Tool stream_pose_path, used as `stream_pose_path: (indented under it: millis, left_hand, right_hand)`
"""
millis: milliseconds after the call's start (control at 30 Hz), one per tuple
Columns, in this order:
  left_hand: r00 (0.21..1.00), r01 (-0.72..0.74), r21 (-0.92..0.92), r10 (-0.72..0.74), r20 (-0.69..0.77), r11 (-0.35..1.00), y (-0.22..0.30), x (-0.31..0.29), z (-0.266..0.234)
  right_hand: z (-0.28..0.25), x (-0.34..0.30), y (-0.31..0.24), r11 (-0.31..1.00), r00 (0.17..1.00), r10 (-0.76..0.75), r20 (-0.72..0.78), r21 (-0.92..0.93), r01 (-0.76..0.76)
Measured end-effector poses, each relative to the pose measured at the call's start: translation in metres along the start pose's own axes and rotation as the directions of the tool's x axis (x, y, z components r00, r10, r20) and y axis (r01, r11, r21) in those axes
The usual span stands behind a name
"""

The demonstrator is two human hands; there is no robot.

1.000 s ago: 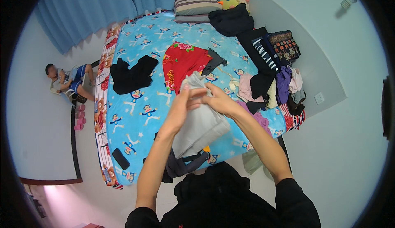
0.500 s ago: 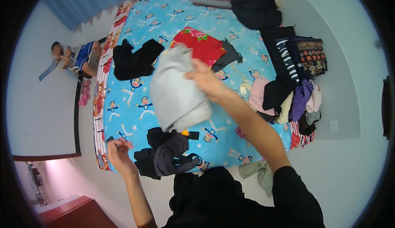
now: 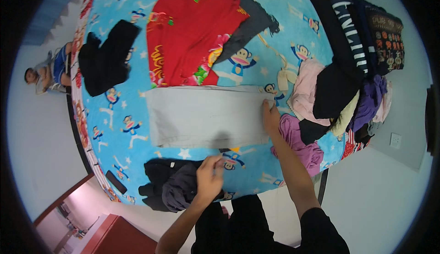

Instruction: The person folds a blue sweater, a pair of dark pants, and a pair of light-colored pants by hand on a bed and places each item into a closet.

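Note:
A light grey folded garment (image 3: 206,116) lies spread as a long strip across the bed, its far edge against a red flowered cloth (image 3: 183,34). My right hand (image 3: 271,116) pinches its right end between thumb and fingers. Just off its near edge hovers my left hand (image 3: 211,178), fingers bent and blurred by motion; whether they hold anything cannot be made out. Below and beside the left hand sits a heap of black and dark grey clothes (image 3: 176,185). A dark grey fringed cloth (image 3: 252,22) pokes out from under the red one.
Black clothing (image 3: 107,59) lies at the left. Pink (image 3: 305,89), purple (image 3: 300,144) and black clothes pile up on the right. A dark phone-like slab (image 3: 116,182) rests near the left bed edge. A person (image 3: 50,73) sits beyond the bed, far left.
The grey garment, held up in the air before, is now down on the bed and opened out longer. My left hand has moved right from the bed's left edge. The view has shifted closer.

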State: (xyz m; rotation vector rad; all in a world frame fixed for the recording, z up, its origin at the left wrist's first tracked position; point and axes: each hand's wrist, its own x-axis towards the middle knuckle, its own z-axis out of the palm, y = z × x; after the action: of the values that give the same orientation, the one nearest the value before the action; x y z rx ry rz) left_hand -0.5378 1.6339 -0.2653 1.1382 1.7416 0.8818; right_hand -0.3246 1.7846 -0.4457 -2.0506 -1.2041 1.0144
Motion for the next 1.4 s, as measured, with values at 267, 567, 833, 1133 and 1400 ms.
stream_pose_path:
  millis: [267,567,833,1133,1400]
  left_hand:
    - [0.874,-0.485,0.447,0.396,0.282,0.752,-0.065,0.171,0.172]
    - [0.941,-0.319,0.837,0.249,0.227,0.445,-0.165,0.210,0.031]
    - [0.984,-0.069,0.925,0.179,0.001,0.374,-0.255,0.167,-0.192]
    - [0.881,-0.473,0.508,0.382,0.279,0.719,-0.109,0.168,0.014]
    - [0.935,-0.088,0.692,0.298,-0.190,0.717,-0.182,0.164,-0.077]
  right_hand:
    - [0.017,0.036,0.019,1.000,0.994,-0.023,0.104,0.017,0.021]
    - [0.020,0.039,0.037,0.986,0.997,-0.067,0.044,-0.149,0.073]
    - [0.028,0.033,0.026,0.985,0.992,-0.119,0.038,-0.123,0.122]
    - [0.041,0.027,0.038,0.967,0.967,-0.253,-0.037,-0.032,0.252]
    - [0.042,0.025,0.035,0.988,0.992,-0.124,-0.013,-0.098,0.122]
